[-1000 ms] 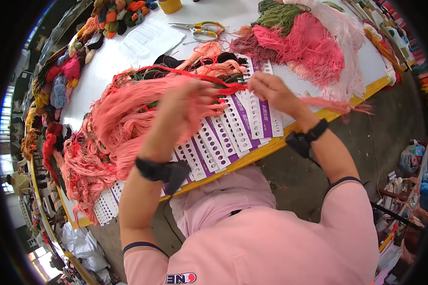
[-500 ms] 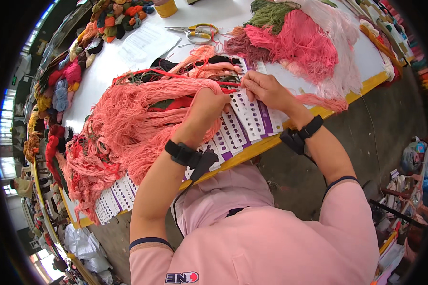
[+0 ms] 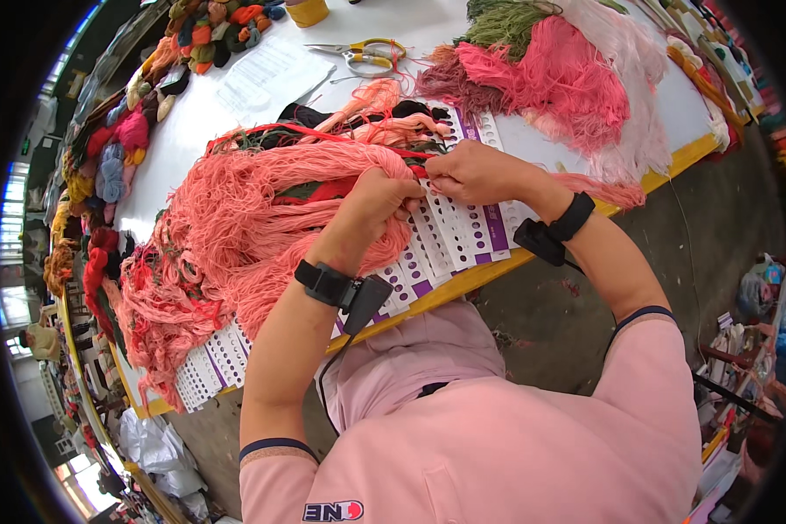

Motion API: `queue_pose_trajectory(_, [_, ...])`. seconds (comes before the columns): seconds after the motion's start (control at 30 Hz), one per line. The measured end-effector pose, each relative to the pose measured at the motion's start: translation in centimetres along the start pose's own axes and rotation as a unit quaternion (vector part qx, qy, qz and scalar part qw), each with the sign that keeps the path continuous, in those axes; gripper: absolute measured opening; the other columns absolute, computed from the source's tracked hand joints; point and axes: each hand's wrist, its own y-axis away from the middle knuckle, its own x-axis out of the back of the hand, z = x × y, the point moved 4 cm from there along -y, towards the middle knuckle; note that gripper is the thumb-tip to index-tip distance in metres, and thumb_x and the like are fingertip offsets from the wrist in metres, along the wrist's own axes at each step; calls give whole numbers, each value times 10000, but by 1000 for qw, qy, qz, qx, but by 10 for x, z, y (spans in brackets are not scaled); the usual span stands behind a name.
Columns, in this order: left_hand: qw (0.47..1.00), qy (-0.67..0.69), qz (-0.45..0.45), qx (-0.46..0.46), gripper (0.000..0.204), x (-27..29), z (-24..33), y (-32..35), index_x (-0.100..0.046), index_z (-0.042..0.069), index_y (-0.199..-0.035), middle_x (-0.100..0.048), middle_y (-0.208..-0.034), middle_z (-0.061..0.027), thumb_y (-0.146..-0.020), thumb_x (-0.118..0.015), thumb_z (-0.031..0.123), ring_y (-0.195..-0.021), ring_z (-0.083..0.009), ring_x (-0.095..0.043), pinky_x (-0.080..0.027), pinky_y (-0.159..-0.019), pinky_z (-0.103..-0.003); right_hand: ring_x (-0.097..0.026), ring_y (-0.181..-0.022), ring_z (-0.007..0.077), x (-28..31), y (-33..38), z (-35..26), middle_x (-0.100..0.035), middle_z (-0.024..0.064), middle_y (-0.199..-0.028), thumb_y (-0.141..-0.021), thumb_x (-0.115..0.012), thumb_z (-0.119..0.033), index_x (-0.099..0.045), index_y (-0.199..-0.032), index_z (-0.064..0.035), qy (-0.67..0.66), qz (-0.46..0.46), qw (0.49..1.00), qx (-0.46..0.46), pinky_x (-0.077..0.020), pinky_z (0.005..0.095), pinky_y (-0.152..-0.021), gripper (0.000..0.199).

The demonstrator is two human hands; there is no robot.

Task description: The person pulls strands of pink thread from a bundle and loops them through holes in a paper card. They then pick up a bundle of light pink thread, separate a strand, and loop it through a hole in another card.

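Both my hands work close together over punched white-and-purple cards [image 3: 463, 229] near the table's front edge. My left hand [image 3: 382, 199] is closed at the right end of a thick hank of salmon-pink yarn [image 3: 236, 205]; its fingertips rest over a card, and what they pinch is hidden. My right hand [image 3: 476, 172] is closed just to the right, its fingertips at the end of red yarn [image 3: 417, 168]. Dark green, black and peach yarns [image 3: 410, 129] lie in bundles just beyond my hands. More punched cards [image 3: 214, 365] show beneath the hank at the left.
Yellow-handled scissors [image 3: 362, 57] and a paper sheet [image 3: 266, 79] lie farther back. Loose pink yarn [image 3: 576, 83] and green yarn [image 3: 502, 31] are piled at the back right. Several coloured skeins [image 3: 113, 175] line the left side. A yellow edge [image 3: 437, 293] borders the table.
My right hand has shifted slightly left and down, its fingers more curled, with the red yarn. The right elbow has swung a little outward. My left hand stays nearly in place.
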Motion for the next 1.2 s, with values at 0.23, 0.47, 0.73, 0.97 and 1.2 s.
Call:
queue_pose_trajectory(0.23, [997, -58, 41, -17, 87, -3, -3, -1, -669, -23, -770, -631, -628, -58, -810, -641, 49, -499, -106, -543, -394, -458, -237, -639, -645, 323, 6, 0, -3, -639, 144, -694, -860, -619, -191, -616, -836, -29, -47, 12, 996, -76, -486, 409, -612, 163])
queue_pose_trajectory(0.47, [972, -222, 75, -17, 173, 21, 17, 19, -699, 2, -770, -655, -653, -51, -822, -722, 166, -516, -99, -555, -423, -491, -242, -648, -650, 241, 1, 5, 11, -655, 102, -704, -865, -677, -206, -613, -903, -28, -125, -17, 984, -126, -480, 365, -603, 193])
queue_pose_trajectory(0.73, [993, 107, 34, -27, 101, 21, 2, 21, -694, -11, -844, -661, -714, -64, -849, -711, 88, -573, -82, -565, -389, -475, -212, -642, -747, 345, -6, 9, 1, -649, 152, -754, -864, -669, -249, -581, -906, -59, -53, 43, 991, -116, -475, 432, -661, 213])
queue_pose_trajectory(0.97, [999, 38, 7, -28, 150, 20, 1, 17, -682, -31, -957, -692, -856, -66, -885, -677, 100, -617, -44, -517, -354, -469, -168, -635, -776, 377, -8, 10, -1, -643, 168, -758, -882, -646, -267, -567, -907, -60, -52, 54, 989, -125, -467, 465, -673, 223])
queue_pose_trajectory(1.2, [942, 308, -132, 7, 225, 1, -1, 21, -663, -29, -1064, -654, -855, -29, -904, -653, 129, -617, -34, -481, -348, -496, -177, -630, -682, 293, -9, 16, 3, -632, 127, -740, -908, -631, -205, -558, -971, -42, -76, 110, 982, -135, -473, 388, -628, 189])
